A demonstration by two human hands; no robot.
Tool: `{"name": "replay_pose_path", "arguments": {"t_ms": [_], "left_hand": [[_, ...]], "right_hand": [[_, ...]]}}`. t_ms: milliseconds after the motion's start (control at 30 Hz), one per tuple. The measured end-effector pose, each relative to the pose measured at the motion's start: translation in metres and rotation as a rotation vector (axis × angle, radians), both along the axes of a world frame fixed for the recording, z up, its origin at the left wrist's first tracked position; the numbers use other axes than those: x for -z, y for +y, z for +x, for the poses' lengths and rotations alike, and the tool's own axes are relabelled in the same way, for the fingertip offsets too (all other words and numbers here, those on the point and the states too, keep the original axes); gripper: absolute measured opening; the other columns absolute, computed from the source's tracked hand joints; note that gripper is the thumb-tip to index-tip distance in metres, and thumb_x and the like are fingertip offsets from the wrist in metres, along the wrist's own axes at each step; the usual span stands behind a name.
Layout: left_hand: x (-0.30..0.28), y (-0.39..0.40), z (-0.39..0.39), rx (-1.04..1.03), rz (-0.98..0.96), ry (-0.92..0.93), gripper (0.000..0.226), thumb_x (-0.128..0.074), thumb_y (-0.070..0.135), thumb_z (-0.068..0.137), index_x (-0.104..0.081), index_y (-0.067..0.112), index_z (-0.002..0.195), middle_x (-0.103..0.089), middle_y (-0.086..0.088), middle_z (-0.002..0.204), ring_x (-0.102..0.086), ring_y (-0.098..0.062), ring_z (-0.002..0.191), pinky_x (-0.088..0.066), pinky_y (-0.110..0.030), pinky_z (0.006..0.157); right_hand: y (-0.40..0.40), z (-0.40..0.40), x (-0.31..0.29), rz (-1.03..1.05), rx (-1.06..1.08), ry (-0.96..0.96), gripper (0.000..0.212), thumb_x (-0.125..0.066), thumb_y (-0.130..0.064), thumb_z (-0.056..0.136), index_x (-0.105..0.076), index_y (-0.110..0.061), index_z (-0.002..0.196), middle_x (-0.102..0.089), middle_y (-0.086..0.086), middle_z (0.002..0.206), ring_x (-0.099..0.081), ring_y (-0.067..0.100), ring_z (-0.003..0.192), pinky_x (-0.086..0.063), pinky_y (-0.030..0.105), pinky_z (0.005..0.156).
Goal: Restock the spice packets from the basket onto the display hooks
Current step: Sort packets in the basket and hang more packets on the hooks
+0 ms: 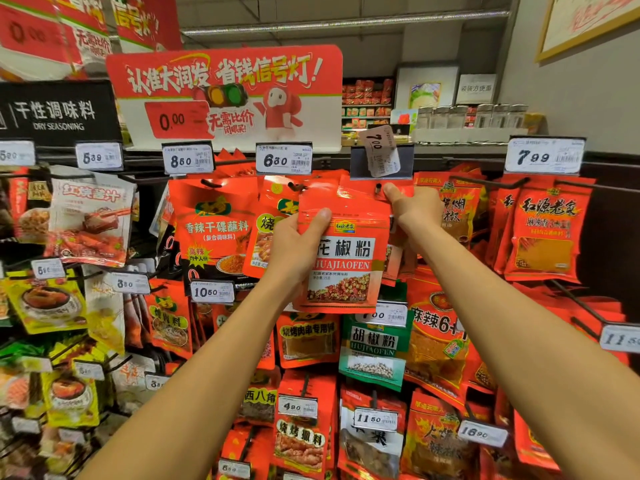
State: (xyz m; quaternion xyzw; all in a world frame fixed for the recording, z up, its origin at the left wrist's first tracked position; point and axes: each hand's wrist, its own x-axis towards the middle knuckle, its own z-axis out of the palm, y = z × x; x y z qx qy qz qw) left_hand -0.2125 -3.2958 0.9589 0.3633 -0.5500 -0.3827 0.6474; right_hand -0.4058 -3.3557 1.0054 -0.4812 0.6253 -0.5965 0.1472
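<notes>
A red spice packet (346, 258) labelled HUAJIAOFEN, with more of the same stacked behind it, is held up in front of the display. My left hand (294, 247) grips its left edge, thumb across the front. My right hand (412, 206) pinches the packet's top right corner, right beside the dark tip of a display hook (378, 188). Above that hook a price tag holder (381, 157) is flipped up with a tilted 7.00 label. The basket is not in view.
Rows of hooks carry red, yellow and green seasoning packets all round, such as the green packet (374, 348) below and red ones (547, 230) at right. Price tags (284, 159) stick out from the hook ends. A red promo sign (225, 95) stands above.
</notes>
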Motion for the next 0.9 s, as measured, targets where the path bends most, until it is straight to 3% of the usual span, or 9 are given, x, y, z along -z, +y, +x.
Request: {"name": "replay_pose_path", "arguments": {"t_ms": [67,133,233,333,400,567,667,800,900], "left_hand": [[-0.001,-0.004,-0.004,-0.01,0.0,-0.033,0.019,-0.068,0.04,0.095,-0.071,0.022,0.089,-0.079,0.003,0.083,-0.077,-0.016,0.076,-0.061,-0.032,0.065],[0.0,-0.007,-0.008,0.003,0.002,-0.052,0.021,-0.067,0.043,0.094,-0.071,0.023,0.09,-0.08,0.002,0.085,-0.077,-0.018,0.079,-0.062,-0.038,0.071],[-0.004,-0.01,-0.02,0.045,-0.003,-0.041,0.02,-0.067,0.041,0.095,-0.069,0.022,0.09,-0.08,0.002,0.084,-0.077,-0.017,0.077,-0.06,-0.03,0.064],[-0.015,-0.015,-0.037,0.077,0.03,-0.027,0.025,-0.068,0.045,0.093,-0.068,0.021,0.089,-0.079,-0.001,0.084,-0.078,-0.02,0.078,-0.063,-0.036,0.067],[-0.021,-0.018,-0.05,0.095,0.068,-0.01,0.031,-0.067,0.049,0.092,-0.07,0.019,0.089,-0.079,-0.004,0.083,-0.078,-0.022,0.077,-0.064,-0.039,0.07],[-0.031,-0.025,-0.063,-0.052,0.077,0.027,0.026,-0.063,0.036,0.095,-0.062,0.02,0.074,-0.073,0.001,0.061,-0.072,-0.017,0.056,-0.058,-0.034,0.054],[-0.034,-0.027,-0.063,-0.093,0.051,0.02,0.025,-0.062,0.031,0.094,-0.06,0.022,0.07,-0.071,-0.003,0.061,-0.072,-0.02,0.057,-0.058,-0.038,0.055],[-0.036,-0.031,-0.062,-0.091,0.067,0.032,0.021,-0.064,0.033,0.094,-0.063,0.021,0.076,-0.076,-0.015,0.08,-0.076,-0.032,0.073,-0.061,-0.053,0.068],[-0.035,-0.036,-0.058,-0.093,0.088,0.048,0.025,-0.07,0.039,0.091,-0.065,0.02,0.075,-0.077,-0.011,0.079,-0.076,-0.032,0.074,-0.062,-0.056,0.073]], "right_hand": [[0.001,-0.005,0.005,-0.013,-0.006,0.049,0.04,-0.061,-0.055,0.094,-0.064,-0.019,0.077,-0.066,-0.002,0.078,-0.065,0.027,0.083,-0.05,0.039,0.075],[0.01,-0.01,0.013,-0.089,0.025,0.076,0.03,-0.057,-0.053,0.096,-0.06,-0.023,0.093,-0.061,-0.011,0.083,-0.061,0.019,0.086,-0.043,0.033,0.074],[0.028,-0.017,0.021,-0.324,-0.02,-0.014,0.023,-0.059,-0.042,0.092,-0.064,-0.023,0.104,-0.06,-0.019,0.085,-0.059,0.003,0.082,-0.044,0.021,0.073],[0.043,-0.018,0.017,-0.344,-0.289,-0.23,0.015,-0.061,-0.035,0.088,-0.072,-0.026,0.084,-0.072,-0.011,0.081,-0.067,0.006,0.076,-0.055,0.031,0.069],[0.047,-0.017,0.013,-0.268,-0.375,-0.247,0.016,-0.066,-0.034,0.091,-0.073,-0.022,0.082,-0.077,-0.004,0.081,-0.074,0.014,0.075,-0.06,0.034,0.065],[0.045,-0.014,0.005,-0.203,-0.277,-0.158,0.028,-0.072,-0.038,0.091,-0.068,-0.015,0.076,-0.077,0.008,0.08,-0.076,0.028,0.076,-0.061,0.056,0.076],[0.043,-0.014,0.0,-0.182,-0.254,-0.129,0.029,-0.074,-0.038,0.09,-0.066,-0.019,0.069,-0.076,0.005,0.074,-0.076,0.023,0.068,-0.062,0.054,0.074],[0.041,-0.01,-0.003,-0.184,-0.212,-0.101,0.032,-0.074,-0.036,0.09,-0.062,-0.022,0.063,-0.074,0.001,0.067,-0.076,0.023,0.067,-0.062,0.046,0.067],[0.041,-0.008,-0.003,-0.184,-0.209,-0.073,0.035,-0.073,-0.038,0.09,-0.067,-0.009,0.071,-0.075,0.01,0.074,-0.075,0.032,0.073,-0.061,0.056,0.071]]}}
